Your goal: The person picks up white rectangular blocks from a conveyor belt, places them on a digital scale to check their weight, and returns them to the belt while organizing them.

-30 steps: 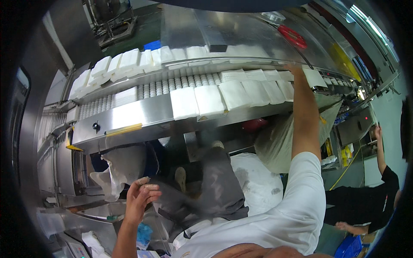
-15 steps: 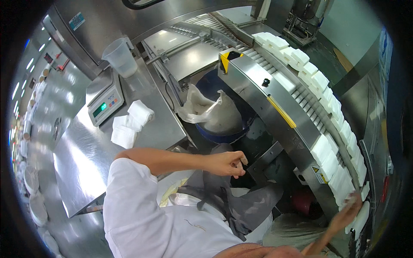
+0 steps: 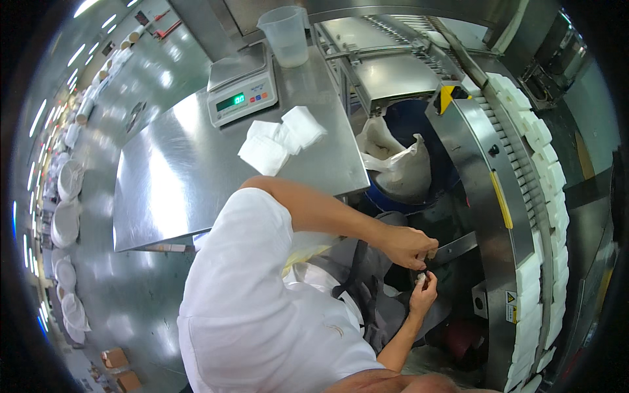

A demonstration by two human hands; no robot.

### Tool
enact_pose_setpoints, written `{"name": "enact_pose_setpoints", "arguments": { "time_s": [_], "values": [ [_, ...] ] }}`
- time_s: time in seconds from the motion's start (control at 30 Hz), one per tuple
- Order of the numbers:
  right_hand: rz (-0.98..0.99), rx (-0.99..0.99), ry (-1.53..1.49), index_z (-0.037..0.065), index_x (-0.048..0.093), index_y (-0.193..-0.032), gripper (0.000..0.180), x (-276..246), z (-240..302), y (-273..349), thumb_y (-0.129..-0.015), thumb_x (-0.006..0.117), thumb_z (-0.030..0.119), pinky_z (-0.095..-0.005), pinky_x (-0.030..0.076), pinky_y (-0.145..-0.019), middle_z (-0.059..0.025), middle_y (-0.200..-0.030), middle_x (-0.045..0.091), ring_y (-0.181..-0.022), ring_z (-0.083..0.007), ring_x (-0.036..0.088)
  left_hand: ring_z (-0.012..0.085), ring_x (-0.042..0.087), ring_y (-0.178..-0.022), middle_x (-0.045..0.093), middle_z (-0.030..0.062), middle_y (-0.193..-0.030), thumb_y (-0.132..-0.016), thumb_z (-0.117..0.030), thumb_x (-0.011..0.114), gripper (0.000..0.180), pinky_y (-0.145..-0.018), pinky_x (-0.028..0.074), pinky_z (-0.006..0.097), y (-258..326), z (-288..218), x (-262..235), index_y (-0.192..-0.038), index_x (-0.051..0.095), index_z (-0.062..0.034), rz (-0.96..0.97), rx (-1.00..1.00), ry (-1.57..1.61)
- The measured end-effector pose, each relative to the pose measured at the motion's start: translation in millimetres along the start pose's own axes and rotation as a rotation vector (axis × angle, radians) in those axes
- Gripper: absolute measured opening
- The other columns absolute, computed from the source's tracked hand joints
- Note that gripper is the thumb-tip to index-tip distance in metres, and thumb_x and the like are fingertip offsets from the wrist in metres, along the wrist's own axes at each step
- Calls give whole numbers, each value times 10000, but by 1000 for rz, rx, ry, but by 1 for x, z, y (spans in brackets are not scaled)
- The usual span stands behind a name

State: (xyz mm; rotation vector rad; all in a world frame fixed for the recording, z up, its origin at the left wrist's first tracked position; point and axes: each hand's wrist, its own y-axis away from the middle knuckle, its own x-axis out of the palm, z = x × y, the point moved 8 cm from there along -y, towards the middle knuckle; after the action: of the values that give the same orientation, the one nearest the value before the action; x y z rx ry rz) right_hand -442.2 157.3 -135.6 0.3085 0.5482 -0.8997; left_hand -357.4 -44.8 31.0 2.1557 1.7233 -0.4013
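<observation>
My left hand (image 3: 407,245) reaches across my grey apron (image 3: 367,281), fingers curled, pinching at a small pale object (image 3: 420,278). My right hand (image 3: 423,295) comes up from below and cups that same object, fingertips touching the left hand's. What the object is I cannot make out. Both hands are low, in front of the steel side of a curved conveyor (image 3: 495,196) that carries a row of white packs (image 3: 547,196).
A steel table (image 3: 196,164) at the left holds a digital scale (image 3: 241,95), a clear measuring jug (image 3: 285,36) and a few white packs (image 3: 278,141). A blue bin lined with a pale bag (image 3: 400,164) stands between table and conveyor. Stacked white bowls (image 3: 65,223) line the far left.
My right hand has come off the conveyor's packs and dropped to meet my left hand at the apron. The view has swung left, bringing the table and scale into sight.
</observation>
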Motion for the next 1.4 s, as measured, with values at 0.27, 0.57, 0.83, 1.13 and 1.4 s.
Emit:
{"name": "enact_pose_setpoints", "arguments": {
  "time_s": [0.27,0.57,0.83,1.13,1.4],
  "values": [
    [252,142,62,-41,654,-1196,332,32,-39,-15,-1004,672,229,-387,549,-797,-178,-997,732,-869,-273,711,346,727,-844,730,155,-889,-958,-156,660,328,-712,575,431,10,-20,-19,-1206,533,18,-164,183,-184],
    [245,134,-101,10,680,-1177,230,41,-32,-21,-1022,663,179,-302,527,-713,-98,-956,731,-808,-159,668,305,690,-1032,677,132,-1085,-932,-151,716,347,-836,566,402,183,-101,-118,-1240,588,-54,-779,94,-331],
    [368,-154,-368,18,661,-1264,249,47,184,-32,-1033,609,94,-231,513,-736,-53,-1005,724,-831,-94,634,305,681,-1128,664,171,-1251,-883,-162,796,528,-990,533,388,403,0,-160,-1317,537,-6,-1427,-668,-480],
    [616,-668,-356,17,667,-1224,332,115,391,-2,-904,750,42,-321,542,-799,-136,-1040,695,-933,-219,688,203,643,-1107,598,131,-1380,-832,15,790,626,-961,555,352,398,10,-171,-1381,492,-27,-1444,-523,-149],
    [509,-835,-425,20,556,-1373,682,128,452,-7,-793,876,182,-368,533,-956,-172,-1264,629,-1119,-306,640,169,565,-1028,526,142,-1454,-833,130,748,705,-915,561,332,330,-58,-160,-1441,451,-65,-1107,-3,245]
  ]
}}
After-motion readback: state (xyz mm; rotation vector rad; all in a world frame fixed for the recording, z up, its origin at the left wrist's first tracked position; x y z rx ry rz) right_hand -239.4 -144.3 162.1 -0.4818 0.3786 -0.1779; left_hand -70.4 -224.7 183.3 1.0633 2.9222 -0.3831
